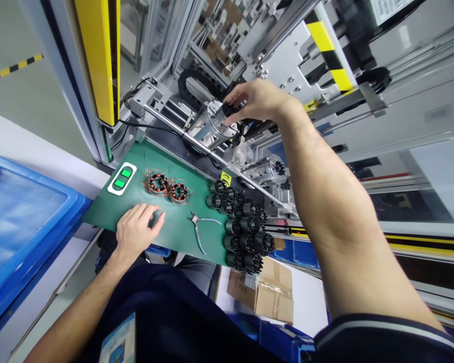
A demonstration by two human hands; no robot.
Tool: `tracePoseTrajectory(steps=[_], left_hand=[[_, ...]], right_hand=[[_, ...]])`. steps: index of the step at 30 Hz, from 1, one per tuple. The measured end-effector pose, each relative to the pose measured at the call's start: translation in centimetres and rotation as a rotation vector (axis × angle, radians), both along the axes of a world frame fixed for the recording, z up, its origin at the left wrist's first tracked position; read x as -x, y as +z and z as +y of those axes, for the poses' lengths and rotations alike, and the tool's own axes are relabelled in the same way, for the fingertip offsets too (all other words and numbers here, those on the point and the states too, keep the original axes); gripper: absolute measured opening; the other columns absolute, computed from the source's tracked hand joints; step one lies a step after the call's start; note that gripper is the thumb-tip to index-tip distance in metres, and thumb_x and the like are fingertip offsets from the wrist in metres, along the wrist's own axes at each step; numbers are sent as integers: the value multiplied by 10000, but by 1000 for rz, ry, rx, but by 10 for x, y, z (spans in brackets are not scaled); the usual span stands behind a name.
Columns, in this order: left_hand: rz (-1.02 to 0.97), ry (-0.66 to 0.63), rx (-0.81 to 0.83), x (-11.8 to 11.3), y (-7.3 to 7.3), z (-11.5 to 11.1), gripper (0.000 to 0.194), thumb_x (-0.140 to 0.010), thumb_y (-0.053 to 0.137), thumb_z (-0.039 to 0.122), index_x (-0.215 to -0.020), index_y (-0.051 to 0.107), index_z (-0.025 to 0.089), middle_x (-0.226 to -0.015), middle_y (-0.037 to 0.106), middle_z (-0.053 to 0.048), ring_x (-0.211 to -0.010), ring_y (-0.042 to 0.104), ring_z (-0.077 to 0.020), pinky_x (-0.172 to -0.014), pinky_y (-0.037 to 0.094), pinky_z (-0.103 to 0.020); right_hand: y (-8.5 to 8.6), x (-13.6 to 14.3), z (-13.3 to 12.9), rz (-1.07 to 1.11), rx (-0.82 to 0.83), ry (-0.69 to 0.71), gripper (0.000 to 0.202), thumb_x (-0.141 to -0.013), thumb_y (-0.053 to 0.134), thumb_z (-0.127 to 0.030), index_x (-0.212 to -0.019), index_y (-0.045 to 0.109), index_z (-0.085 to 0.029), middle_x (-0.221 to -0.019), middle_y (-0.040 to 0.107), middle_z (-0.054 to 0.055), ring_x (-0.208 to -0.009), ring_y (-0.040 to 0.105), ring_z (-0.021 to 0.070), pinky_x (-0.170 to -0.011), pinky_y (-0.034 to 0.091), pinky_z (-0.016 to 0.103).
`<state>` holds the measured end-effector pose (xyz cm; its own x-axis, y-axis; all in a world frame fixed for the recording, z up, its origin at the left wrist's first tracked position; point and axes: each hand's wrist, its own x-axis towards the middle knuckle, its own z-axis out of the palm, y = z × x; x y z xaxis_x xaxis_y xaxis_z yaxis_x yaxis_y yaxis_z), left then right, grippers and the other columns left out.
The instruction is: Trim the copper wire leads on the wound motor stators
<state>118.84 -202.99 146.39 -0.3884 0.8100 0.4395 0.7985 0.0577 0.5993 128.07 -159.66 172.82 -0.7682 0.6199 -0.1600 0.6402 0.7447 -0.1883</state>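
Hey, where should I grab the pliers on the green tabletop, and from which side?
I'd take the pliers by both handles, from the near right. They lie flat with the handles spread, one pointing right and one toward you, while the metal head points away to the left.
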Motion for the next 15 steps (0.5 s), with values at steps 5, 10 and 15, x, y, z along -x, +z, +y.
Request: tracePoseTrajectory(steps=[5,10,15], left_hand=[[-28,30,16,-2,-1,1,162,-1120,708,375,-1051,773,243,-778,714,-15,-762,692,-228,-759,477,-376],[-17,17,7,-2,-1,1,159,-1123,705,364,-1041,766,243,-770,704,-13,-753,678,-228,-755,465,-380],[-33,12,-21,-1,-1,2,147,-1117,706,351,-1037,762,241,-751,674,-7,-734,651,-225,-758,465,-377]], right_hand=[[3,0,-8,41,12,0,741,-559,1109,-702,-1105,806,-303,-1005,815,18,-1214,706,300,-1155,613,514],[26,32,-30,-28,-48,78,658,-898,841,-819,-1290,799,-292,-1297,817,48,-1314,695,325,-1282,524,604],[-22,64,-28,373,27,35,908,-1058,228,-917,-1501,695,-275,-1573,724,49,-1435,676,309,-1224,581,529]])
